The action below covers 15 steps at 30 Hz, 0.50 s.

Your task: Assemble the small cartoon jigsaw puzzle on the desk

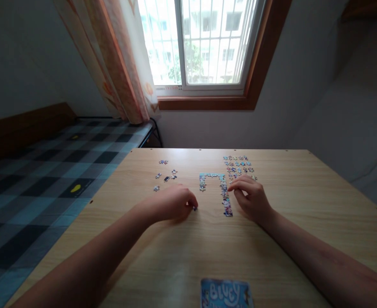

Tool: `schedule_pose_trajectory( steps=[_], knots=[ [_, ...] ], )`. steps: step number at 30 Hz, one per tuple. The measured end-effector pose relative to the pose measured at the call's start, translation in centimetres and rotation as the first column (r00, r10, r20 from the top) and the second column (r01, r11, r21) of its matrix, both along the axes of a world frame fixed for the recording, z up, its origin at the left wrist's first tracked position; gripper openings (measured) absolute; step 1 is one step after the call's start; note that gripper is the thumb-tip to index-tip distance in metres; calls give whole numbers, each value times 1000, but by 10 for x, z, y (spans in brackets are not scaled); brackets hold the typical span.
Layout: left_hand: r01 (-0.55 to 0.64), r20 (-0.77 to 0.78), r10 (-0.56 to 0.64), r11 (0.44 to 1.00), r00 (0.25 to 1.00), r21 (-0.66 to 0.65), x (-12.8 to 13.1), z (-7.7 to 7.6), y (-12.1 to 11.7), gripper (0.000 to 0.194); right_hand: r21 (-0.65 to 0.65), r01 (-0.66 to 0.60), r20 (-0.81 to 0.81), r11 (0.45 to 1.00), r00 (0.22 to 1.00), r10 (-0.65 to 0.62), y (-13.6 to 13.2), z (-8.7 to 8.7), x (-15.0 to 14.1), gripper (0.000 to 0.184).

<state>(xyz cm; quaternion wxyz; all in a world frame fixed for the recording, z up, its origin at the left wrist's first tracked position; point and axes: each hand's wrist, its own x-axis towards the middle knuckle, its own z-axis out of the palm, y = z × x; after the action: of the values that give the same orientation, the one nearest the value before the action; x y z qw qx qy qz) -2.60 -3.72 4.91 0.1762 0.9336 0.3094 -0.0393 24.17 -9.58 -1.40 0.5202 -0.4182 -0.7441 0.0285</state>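
My left hand is closed, with its fingertips pinching a small jigsaw puzzle piece low over the wooden table. Up and to the right of it lies a joined strip of puzzle border, with a short top edge and a shorter left side. My right hand rests beside the border's long right side. Its thumb and index finger are curled close together at that edge; whether a piece is between them is hidden. Loose puzzle pieces sit in rows beyond my right hand, and several more pieces lie scattered beyond my left.
On the wooden table, a blue box marked "Bluey" lies at the near edge. A bed with a checked cover stands left of the table. Behind are a barred window and a patterned curtain.
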Motion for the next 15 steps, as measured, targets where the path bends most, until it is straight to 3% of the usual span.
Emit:
schedule_pose_trajectory(
  steps=[2,7,15],
  knots=[
    [-22,30,24,998,999,-51,1,4,-2,30,1,1,4,1000,1000,-1,0,0,0,27],
    [-83,82,72,987,994,138,-10,14,11,29,-9,8,8,1000,1000,-8,-1,1,1,27],
    [91,45,-97,988,994,124,-7,10,5,33,-14,10,26,1000,1000,-10,-2,2,2,27]
  ],
)
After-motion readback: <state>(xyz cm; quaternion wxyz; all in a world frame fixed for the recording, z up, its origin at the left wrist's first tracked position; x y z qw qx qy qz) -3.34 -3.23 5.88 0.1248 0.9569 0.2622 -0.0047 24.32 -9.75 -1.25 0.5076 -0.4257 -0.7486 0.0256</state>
